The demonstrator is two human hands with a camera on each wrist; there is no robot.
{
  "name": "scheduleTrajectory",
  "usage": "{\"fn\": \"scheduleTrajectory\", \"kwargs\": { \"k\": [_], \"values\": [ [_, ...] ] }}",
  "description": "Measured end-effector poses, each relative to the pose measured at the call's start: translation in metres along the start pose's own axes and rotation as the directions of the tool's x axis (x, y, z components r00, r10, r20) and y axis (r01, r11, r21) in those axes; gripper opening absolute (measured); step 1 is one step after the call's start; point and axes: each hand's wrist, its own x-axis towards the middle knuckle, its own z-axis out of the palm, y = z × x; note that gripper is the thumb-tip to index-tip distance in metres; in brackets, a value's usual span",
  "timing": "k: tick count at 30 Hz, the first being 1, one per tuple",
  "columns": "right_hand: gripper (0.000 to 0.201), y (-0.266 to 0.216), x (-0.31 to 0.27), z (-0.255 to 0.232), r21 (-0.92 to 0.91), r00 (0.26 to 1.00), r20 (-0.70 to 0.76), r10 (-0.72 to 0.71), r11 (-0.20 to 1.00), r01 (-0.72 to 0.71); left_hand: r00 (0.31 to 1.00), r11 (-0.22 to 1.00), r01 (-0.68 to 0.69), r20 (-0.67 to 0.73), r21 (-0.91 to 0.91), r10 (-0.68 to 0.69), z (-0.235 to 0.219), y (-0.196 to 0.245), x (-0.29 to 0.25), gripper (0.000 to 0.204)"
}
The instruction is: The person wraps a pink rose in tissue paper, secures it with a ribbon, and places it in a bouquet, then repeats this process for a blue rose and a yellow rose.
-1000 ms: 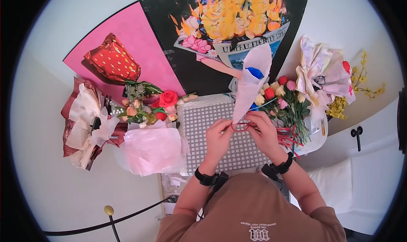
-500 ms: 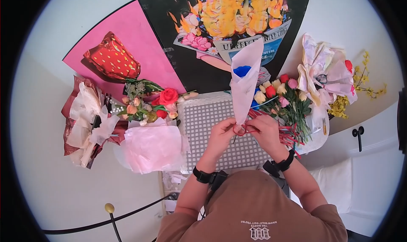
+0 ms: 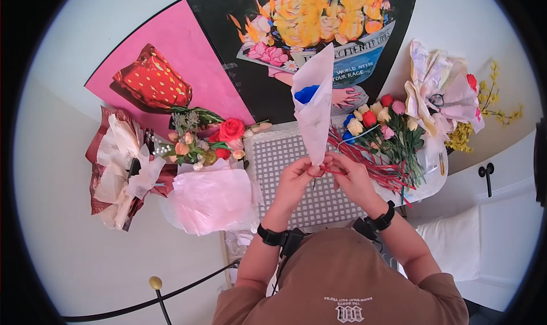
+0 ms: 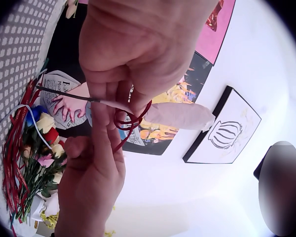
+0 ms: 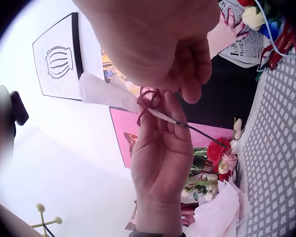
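At 1 paper cone, red ribbon in fingers

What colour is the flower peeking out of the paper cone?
The flower is bright blue. It shows best in the head view.

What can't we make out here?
- Blue flower's lower part: head view, hidden inside the wrap.
- Whether the ribbon is knotted: left wrist view, left hand and right hand partly cover it.
- Painting's top: head view, cut off by upper edge.
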Motion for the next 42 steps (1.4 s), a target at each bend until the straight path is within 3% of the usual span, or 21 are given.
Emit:
{"fn": "scheduleTrajectory", "kwargs": {
  "k": [3,5,7,9,10,11,13,15,18,19,20,22,23,24,25,26,28,29,31,37,42],
  "values": [
    [0.034,-0.003,0.003,-0.001,0.001,1.0,-0.006,0.022,1.0,-0.022,0.997,0.998,-0.059,-0.044,-0.02,0.058,0.004,-0.001,0.001,0.024],
    [0.02,0.006,-0.001,-0.003,-0.484,0.984,-0.014,-0.18,0.862,0.151,0.992,0.996,-0.089,-0.09,-0.004,0.089,0.001,-0.005,0.004,0.024],
    [0.017,-0.003,-0.008,-0.006,-0.506,0.989,0.058,-0.133,0.85,0.144,0.943,0.964,-0.188,-0.24,0.186,0.23,-0.004,-0.016,0.009,0.02],
    [0.015,-0.02,-0.013,-0.011,-0.525,0.988,0.122,-0.09,0.839,0.141,0.922,0.938,-0.172,-0.286,0.301,0.261,-0.013,-0.025,0.013,0.02],
    [0.015,-0.032,-0.018,-0.012,-0.403,0.983,0.169,-0.066,0.906,0.13,0.9,0.899,-0.145,-0.323,0.414,0.294,-0.015,-0.025,0.013,0.021],
    [0.014,-0.041,-0.021,-0.012,-0.275,0.975,0.215,-0.048,0.955,0.108,0.902,0.898,-0.141,-0.319,0.417,0.29,-0.014,-0.025,0.011,0.021],
    [0.016,-0.049,-0.02,-0.01,-0.243,0.98,0.185,-0.078,0.962,0.122,0.86,0.738,-0.147,-0.283,0.659,0.424,-0.005,-0.015,0.01,0.018],
    [0.019,-0.056,-0.017,-0.005,-0.213,0.98,0.164,-0.11,0.966,0.144,0.831,0.673,-0.22,-0.225,0.706,0.508,0.007,-0.008,0.01,0.019],
    [0.023,-0.062,-0.011,0.014,-0.333,0.965,0.229,-0.125,0.922,0.199,0.758,0.497,-0.334,-0.086,0.801,0.647,0.01,-0.014,0.015,0.022],
    [0.024,-0.054,-0.011,0.025,-0.438,0.93,0.316,-0.188,0.841,0.319,0.72,0.39,-0.371,-0.003,0.843,0.693,0.011,-0.013,0.016,0.024],
    [0.025,-0.05,-0.011,0.032,-0.522,0.884,0.407,-0.232,0.735,0.433,0.719,0.388,-0.375,0.0,0.842,0.695,0.013,-0.012,0.015,0.024],
    [0.026,-0.061,-0.011,0.032,-0.515,0.837,0.504,-0.214,0.704,0.489,0.9,0.642,-0.121,-0.189,0.757,0.392,0.021,-0.001,0.01,0.021],
    [0.028,-0.068,-0.01,0.031,-0.497,0.779,0.597,-0.192,0.673,0.548,0.898,0.64,-0.122,-0.19,0.759,0.396,0.016,-0.007,0.013,0.021],
    [0.028,-0.075,-0.009,0.023,-0.493,0.776,0.599,-0.197,0.673,0.551,0.933,0.893,-0.175,-0.219,0.415,0.285,0.006,-0.018,0.017,0.022],
    [0.025,-0.079,-0.008,0.006,-0.378,0.732,0.658,-0.177,0.763,0.524,0.966,0.985,-0.174,-0.197,-0.006,0.17,0.003,-0.017,0.018,0.022],
    [0.023,-0.077,-0.005,-0.009,-0.259,0.678,0.716,-0.166,0.839,0.479,0.964,0.984,-0.177,-0.202,-0.004,0.173,0.0,-0.015,0.014,0.022],
    [0.019,-0.066,0.006,-0.036,-0.263,0.845,0.526,-0.096,0.926,0.269,0.992,0.947,-0.123,-0.069,-0.297,0.107,0.003,0.011,0.0,0.023],
    [0.024,-0.06,0.011,-0.044,-0.233,0.945,0.326,0.004,0.969,0.077,0.991,0.945,-0.129,-0.08,-0.301,0.11,0.001,0.012,-0.003,0.023],
    [0.029,-0.065,0.019,-0.052,0.045,0.919,0.366,0.149,0.983,-0.177,0.996,0.91,-0.076,0.015,-0.407,0.09,-0.001,0.015,-0.005,0.022],
    [0.019,-0.037,0.031,-0.049,0.083,0.902,0.429,-0.039,0.997,0.003,0.994,0.863,-0.015,0.085,-0.505,0.067,0.006,0.02,-0.01,0.023],
    [0.019,-0.015,0.04,-0.06,0.091,0.935,0.352,0.044,0.993,-0.081,0.997,0.874,-0.02,0.055,-0.486,0.053,0.015,0.028,-0.009,0.023]
  ]
}}
